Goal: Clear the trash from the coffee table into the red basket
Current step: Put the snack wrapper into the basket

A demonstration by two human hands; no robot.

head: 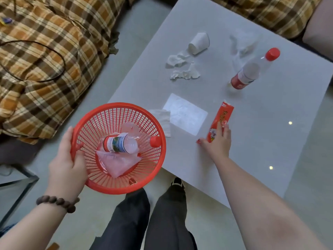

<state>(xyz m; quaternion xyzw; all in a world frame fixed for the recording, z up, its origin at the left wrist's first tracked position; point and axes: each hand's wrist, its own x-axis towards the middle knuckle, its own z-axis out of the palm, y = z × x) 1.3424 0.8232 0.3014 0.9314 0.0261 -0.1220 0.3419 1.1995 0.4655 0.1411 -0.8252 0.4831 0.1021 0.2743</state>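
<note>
Left hand (67, 159) grips the red basket (119, 184) by its rim; inside, a bottle (124, 143) lies with its cap pointing right. Right hand (219, 141), fingers spread, presses the red wrapper (220, 118) on the coffee table (261, 141); the wrapper's long axis runs away from the person.

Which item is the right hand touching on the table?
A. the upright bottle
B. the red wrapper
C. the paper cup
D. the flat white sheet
B: the right hand lies on the near end of the red wrapper, fingers spread and not yet closed around it, while the left hand holds the basket by its rim.
</note>
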